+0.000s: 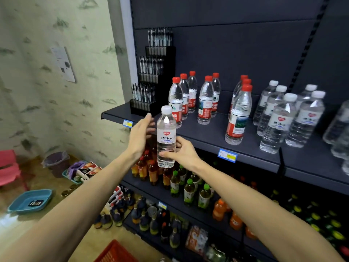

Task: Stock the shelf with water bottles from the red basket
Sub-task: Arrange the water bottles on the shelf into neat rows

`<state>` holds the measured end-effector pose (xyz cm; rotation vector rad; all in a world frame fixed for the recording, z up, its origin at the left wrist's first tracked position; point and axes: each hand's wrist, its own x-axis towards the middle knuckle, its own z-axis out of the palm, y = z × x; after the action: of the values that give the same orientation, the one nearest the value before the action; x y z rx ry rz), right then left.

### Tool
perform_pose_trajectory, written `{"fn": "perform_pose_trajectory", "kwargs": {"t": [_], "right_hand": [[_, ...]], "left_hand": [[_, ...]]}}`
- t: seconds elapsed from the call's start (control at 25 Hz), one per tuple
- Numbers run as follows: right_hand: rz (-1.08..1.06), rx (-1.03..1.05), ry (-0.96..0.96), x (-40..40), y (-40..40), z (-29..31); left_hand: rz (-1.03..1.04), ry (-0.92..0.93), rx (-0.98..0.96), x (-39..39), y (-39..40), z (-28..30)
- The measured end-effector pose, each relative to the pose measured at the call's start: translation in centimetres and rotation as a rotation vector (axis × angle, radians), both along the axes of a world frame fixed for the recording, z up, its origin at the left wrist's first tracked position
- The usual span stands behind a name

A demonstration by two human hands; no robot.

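A clear water bottle (166, 137) with a white cap and a white label is upright in the air in front of the dark shelf (205, 133). My right hand (182, 151) grips its lower half. My left hand (140, 135) is just left of the bottle with fingers spread, not clearly touching it. On the shelf stand several red-capped water bottles (205, 100) and, further right, several white-capped water bottles (277, 121). A corner of the red basket (115, 252) shows at the bottom edge.
A black pen display rack (153, 80) fills the shelf's left end. Lower shelves hold tea and juice bottles (188, 188). On the floor at left lie a blue tray (30, 200), a purple bin (56, 162) and a pink stool (9, 169).
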<state>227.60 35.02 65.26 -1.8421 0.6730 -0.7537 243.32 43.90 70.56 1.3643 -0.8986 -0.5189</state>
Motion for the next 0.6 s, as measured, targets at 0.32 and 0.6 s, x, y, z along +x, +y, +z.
{"fn": "perform_pose_trajectory", "kwargs": {"t": [0.32, 0.6], "right_hand": [[-0.187, -0.05, -0.064, -10.1, -2.0, 2.2], [-0.309, -0.075, -0.074, -21.9, -4.9, 2.7]], "left_hand": [[-0.106, 0.094, 0.03, -7.5, -5.1, -0.2], [-0.276, 0.011, 0.03, -19.1, -10.2, 1.7]]}}
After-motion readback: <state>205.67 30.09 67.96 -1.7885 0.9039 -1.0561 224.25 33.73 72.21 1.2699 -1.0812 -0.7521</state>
